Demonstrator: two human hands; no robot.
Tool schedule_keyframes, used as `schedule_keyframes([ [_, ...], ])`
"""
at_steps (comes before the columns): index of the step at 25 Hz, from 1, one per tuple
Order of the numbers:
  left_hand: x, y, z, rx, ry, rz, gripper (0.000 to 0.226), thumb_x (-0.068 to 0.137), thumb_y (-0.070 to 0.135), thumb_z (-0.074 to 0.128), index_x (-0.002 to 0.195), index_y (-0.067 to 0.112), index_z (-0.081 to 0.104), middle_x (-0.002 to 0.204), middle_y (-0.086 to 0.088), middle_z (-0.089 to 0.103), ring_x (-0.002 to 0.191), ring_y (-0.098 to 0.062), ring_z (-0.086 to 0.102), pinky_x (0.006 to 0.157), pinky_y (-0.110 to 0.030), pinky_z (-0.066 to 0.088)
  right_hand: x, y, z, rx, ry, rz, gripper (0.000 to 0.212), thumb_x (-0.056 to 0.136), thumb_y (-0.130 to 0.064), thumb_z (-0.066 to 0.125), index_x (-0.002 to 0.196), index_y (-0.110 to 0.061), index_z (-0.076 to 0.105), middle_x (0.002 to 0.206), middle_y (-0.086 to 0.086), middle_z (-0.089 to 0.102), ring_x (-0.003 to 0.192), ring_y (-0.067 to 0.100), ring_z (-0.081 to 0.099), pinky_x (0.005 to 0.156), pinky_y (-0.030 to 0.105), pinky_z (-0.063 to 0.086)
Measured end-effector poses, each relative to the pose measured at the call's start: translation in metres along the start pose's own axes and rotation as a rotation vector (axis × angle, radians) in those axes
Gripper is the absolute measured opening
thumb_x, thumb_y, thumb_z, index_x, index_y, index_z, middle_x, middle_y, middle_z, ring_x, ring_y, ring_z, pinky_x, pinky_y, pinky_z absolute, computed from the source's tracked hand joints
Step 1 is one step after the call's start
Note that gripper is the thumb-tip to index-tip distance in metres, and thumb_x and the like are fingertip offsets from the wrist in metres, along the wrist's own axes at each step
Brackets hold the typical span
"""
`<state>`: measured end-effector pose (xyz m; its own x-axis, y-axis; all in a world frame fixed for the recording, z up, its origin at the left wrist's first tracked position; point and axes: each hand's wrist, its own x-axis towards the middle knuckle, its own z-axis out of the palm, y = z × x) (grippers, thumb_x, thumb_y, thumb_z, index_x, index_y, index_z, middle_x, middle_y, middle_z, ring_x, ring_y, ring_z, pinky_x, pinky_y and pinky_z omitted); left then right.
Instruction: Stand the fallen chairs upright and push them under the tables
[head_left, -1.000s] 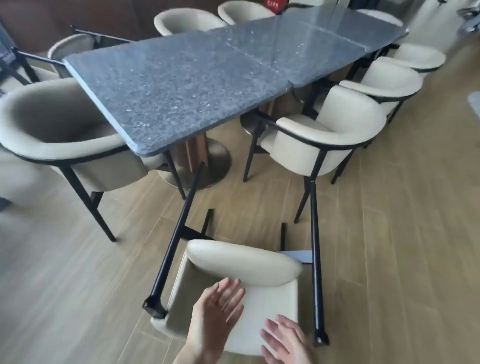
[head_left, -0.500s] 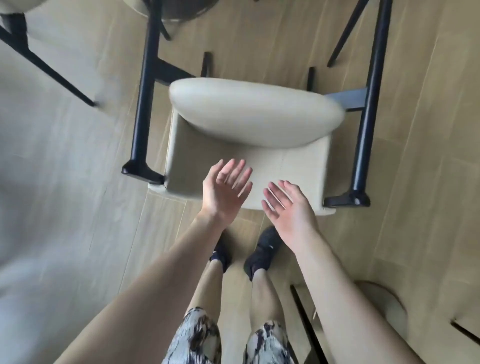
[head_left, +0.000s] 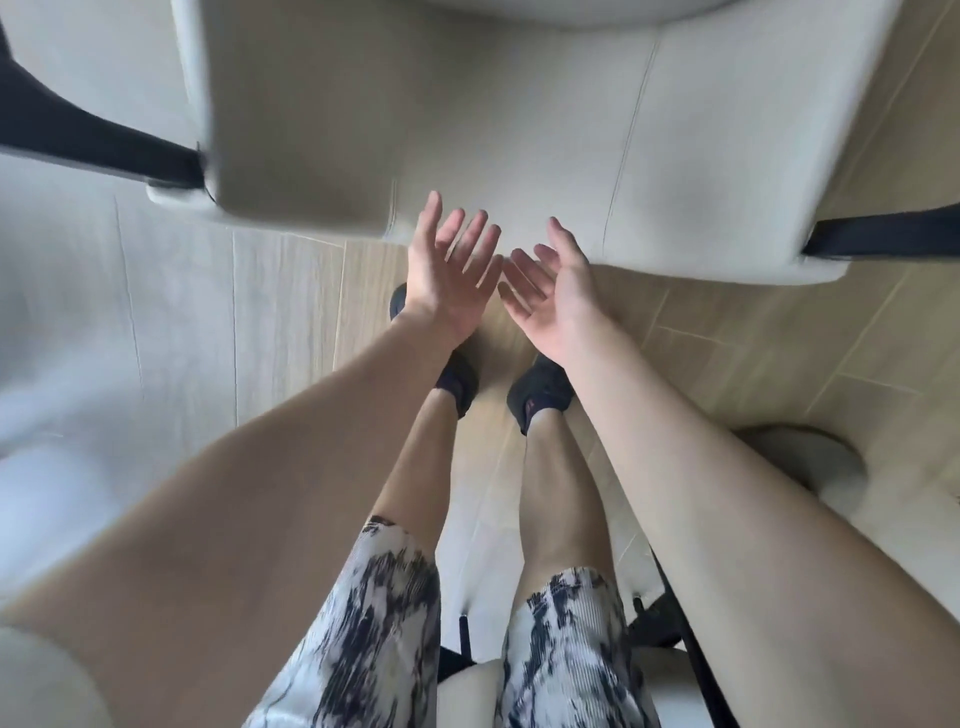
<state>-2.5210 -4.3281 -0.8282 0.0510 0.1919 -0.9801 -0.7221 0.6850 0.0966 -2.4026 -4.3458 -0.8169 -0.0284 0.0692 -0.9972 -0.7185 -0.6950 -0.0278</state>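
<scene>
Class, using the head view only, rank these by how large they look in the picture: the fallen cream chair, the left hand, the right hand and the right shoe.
1. fallen cream chair, by far the largest.
2. left hand and right hand: alike, so unranked.
3. right shoe, smallest, though partly hidden and farther from the camera.

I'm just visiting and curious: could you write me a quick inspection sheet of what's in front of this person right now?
Surface: pale wood-plank floor, bare where it shows.
Job's things: fallen cream chair lying on the floor ahead, with black frame bars at both sides.
Clutter: nothing seen.
Hands: left hand and right hand both open, palms up, fingers straight, at the chair's near edge; whether they touch it cannot be told.
Cables: nothing seen.
Surroundings: the person's legs, patterned shorts and dark shoes; part of another cream chair with dark legs at lower right.
</scene>
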Motion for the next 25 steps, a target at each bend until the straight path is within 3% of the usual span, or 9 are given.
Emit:
schedule_keyframes([
  [6, 0.1, -0.009, -0.016, 0.136, 0.142, -0.025, 0.075, 0.092, 0.059, 0.063, 0.148, 0.013, 0.042, 0.122, 0.0, 0.065, 0.115, -0.018, 0.063, 0.098, -0.034, 0.047, 0.093, 0.005, -0.008, 0.004, 0.084, 0.022, 0.057, 0.085, -0.05, 0.073, 0.124, -0.016, 0.051, 0.117, 0.006, 0.064, 0.104, 0.016, 0.067, 0.075, 0.034, 0.057],
  [10, 0.141, -0.025, -0.021, 0.153, 0.266, -0.058, 0.084, 0.088, 0.057, 0.07, 0.15, 0.011, 0.038, 0.144, -0.004, 0.058, 0.13, -0.02, 0.058, 0.105, -0.036, 0.049, 0.129, 0.01, -0.021, 0.047, 0.101, 0.019, 0.072, 0.079, -0.06, 0.073, 0.135, -0.023, 0.048, 0.131, 0.006, 0.053, 0.115, 0.015, 0.06, 0.087, 0.037, 0.055],
  [15, 0.178, -0.037, -0.037, 0.138, 0.318, -0.037, 0.079, 0.085, 0.055, 0.074, 0.145, 0.014, 0.044, 0.141, -0.006, 0.06, 0.129, -0.021, 0.06, 0.109, -0.038, 0.048, 0.173, 0.019, -0.036, 0.104, 0.098, -0.006, 0.063, 0.077, -0.064, 0.072, 0.127, -0.032, 0.049, 0.136, 0.006, 0.048, 0.119, 0.017, 0.056, 0.096, 0.04, 0.053],
  [18, 0.193, -0.04, -0.04, 0.169, 0.324, -0.015, 0.086, 0.081, 0.061, 0.074, 0.147, 0.016, 0.044, 0.148, -0.006, 0.055, 0.132, -0.02, 0.056, 0.11, -0.034, 0.047, 0.192, 0.019, -0.04, 0.161, 0.1, -0.032, 0.072, 0.076, -0.068, 0.07, 0.134, -0.031, 0.048, 0.138, 0.005, 0.047, 0.123, 0.02, 0.054, 0.101, 0.045, 0.05],
  [21, 0.215, -0.041, -0.042, 0.158, 0.348, 0.02, 0.093, 0.075, 0.07, 0.074, 0.148, 0.019, 0.045, 0.145, -0.003, 0.056, 0.129, -0.018, 0.057, 0.105, -0.031, 0.048, 0.214, 0.016, -0.044, 0.192, 0.143, -0.069, 0.077, 0.074, -0.072, 0.069, 0.134, -0.027, 0.055, 0.138, 0.001, 0.053, 0.126, 0.019, 0.053, 0.102, 0.042, 0.048],
  [25, 0.241, -0.036, -0.051, 0.02, 0.284, 0.128, 0.093, 0.076, 0.075, 0.069, 0.152, 0.029, 0.041, 0.154, 0.004, 0.047, 0.135, -0.018, 0.052, 0.114, -0.035, 0.043, 0.238, 0.006, -0.05, 0.261, 0.205, -0.133, 0.074, 0.07, -0.071, 0.073, 0.131, -0.031, 0.058, 0.131, -0.009, 0.063, 0.119, 0.013, 0.057, 0.097, 0.035, 0.048],
])
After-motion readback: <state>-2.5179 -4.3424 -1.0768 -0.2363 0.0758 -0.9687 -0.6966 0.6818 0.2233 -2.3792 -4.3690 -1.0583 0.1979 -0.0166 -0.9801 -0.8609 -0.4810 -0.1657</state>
